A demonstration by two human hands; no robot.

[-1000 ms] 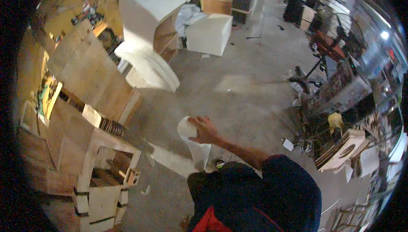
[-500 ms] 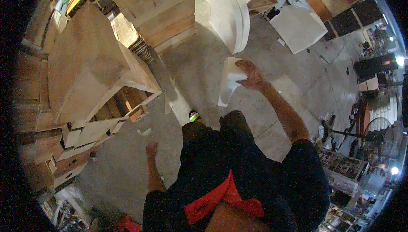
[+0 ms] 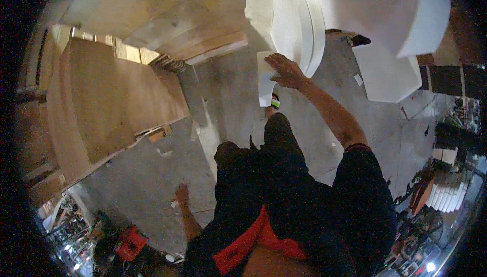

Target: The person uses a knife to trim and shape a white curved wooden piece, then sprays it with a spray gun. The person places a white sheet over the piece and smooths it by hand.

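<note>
My right hand [image 3: 288,70] reaches forward with its fingers closed on the edge of a small white curved panel [image 3: 265,81]. The panel hangs upright in front of my legs, broad at the top and narrower below. Right behind it stands a large white curved form [image 3: 314,23]; whether panel and form touch, I cannot tell. My left hand [image 3: 181,193] hangs low beside my left leg, over the floor and away from the panel. Its fingers are blurred, and I can make out nothing held in it.
On the left stands a big plywood structure [image 3: 127,94], with another wooden block [image 3: 203,18] ahead. A white slab [image 3: 388,76] leans at the right. Scraps lie on the concrete floor [image 3: 147,185]. Near the lower left sits a red object [image 3: 131,244].
I have stepped forward, so the large white form and the slab appear nearer. My right hand still holds the panel. The plywood structure has shifted in view, and the red object shows more fully.
</note>
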